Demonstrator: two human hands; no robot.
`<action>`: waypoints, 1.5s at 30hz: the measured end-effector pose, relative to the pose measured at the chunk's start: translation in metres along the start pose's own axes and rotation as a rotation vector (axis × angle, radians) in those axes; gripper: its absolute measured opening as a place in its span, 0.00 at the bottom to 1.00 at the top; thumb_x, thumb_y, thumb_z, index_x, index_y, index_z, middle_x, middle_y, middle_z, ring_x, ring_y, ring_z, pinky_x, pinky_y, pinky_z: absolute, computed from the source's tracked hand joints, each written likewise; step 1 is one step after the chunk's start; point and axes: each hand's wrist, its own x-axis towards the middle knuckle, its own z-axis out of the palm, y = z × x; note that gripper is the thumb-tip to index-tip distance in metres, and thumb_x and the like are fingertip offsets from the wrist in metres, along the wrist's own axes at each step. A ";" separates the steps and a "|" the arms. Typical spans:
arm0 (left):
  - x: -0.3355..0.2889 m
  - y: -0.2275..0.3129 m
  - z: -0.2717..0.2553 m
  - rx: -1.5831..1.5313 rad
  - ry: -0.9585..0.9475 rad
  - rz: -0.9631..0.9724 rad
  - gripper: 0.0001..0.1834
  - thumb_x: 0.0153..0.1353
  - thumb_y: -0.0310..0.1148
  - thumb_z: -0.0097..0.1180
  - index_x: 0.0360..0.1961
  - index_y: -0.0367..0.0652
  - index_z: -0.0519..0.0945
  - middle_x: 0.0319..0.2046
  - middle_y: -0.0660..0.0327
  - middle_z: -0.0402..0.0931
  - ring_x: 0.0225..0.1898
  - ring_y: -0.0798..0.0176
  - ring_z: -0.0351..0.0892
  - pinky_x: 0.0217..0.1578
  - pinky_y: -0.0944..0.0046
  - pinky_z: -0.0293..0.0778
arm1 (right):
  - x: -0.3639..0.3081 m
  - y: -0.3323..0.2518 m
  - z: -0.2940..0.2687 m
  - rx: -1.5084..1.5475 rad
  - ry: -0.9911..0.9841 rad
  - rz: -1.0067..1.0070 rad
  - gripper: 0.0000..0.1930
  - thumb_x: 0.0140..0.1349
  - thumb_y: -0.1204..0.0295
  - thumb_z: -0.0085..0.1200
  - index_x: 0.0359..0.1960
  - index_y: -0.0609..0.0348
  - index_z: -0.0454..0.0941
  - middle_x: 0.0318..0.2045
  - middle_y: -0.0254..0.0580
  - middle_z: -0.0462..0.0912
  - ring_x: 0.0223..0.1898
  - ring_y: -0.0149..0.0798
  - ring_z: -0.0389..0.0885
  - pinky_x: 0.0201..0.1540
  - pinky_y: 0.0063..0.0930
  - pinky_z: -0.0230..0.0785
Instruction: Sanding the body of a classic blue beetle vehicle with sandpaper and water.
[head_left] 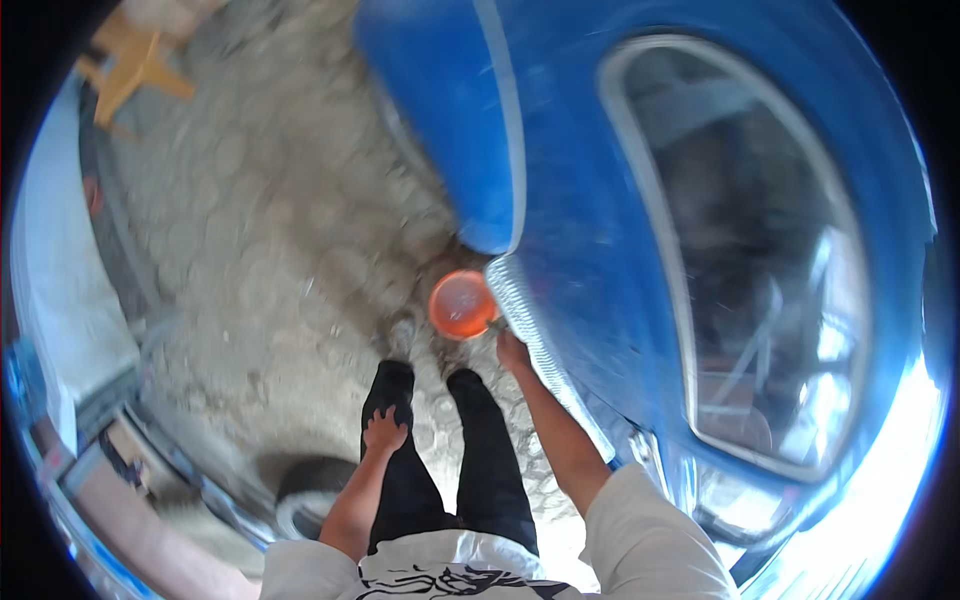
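Note:
My left hand rests on my left leg near the knee, its fingers spread over the black trousers. My right hand reaches down beside the ridged metal trim along the lower edge of a blue vehicle. Its fingers are blurred and partly hidden, so I cannot make out whether they hold anything. Just beyond that hand, on the ground, stands an orange bucket with whitish liquid visible inside.
Rough stone paving lies to the left and ahead. The vehicle, with its large grey-rimmed window, fills the right side. A tyre is near my left leg. A yellow stool stands far left, beyond a whitish sheet.

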 end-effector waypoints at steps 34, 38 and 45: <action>-0.302 0.361 0.273 1.052 -0.472 1.248 0.16 0.67 0.37 0.54 0.53 0.44 0.81 0.35 0.56 0.83 0.36 0.63 0.82 0.42 0.63 0.75 | -0.518 0.210 0.406 3.359 1.972 0.679 0.23 0.63 0.55 0.60 0.56 0.49 0.75 0.52 0.35 0.78 0.53 0.40 0.76 0.57 0.38 0.67; -0.288 0.387 0.330 1.329 -0.461 1.211 0.16 0.66 0.38 0.54 0.51 0.46 0.82 0.39 0.52 0.84 0.42 0.54 0.84 0.46 0.58 0.76 | -0.512 0.263 0.411 3.423 2.035 0.700 0.22 0.67 0.57 0.54 0.60 0.52 0.72 0.54 0.40 0.78 0.55 0.43 0.77 0.60 0.42 0.70; -0.284 0.486 0.501 1.445 -0.407 1.257 0.15 0.64 0.39 0.56 0.49 0.46 0.83 0.40 0.48 0.85 0.46 0.49 0.85 0.48 0.54 0.77 | -0.559 0.388 0.384 3.499 1.725 0.760 0.26 0.70 0.52 0.46 0.62 0.55 0.72 0.55 0.40 0.81 0.56 0.45 0.79 0.61 0.41 0.69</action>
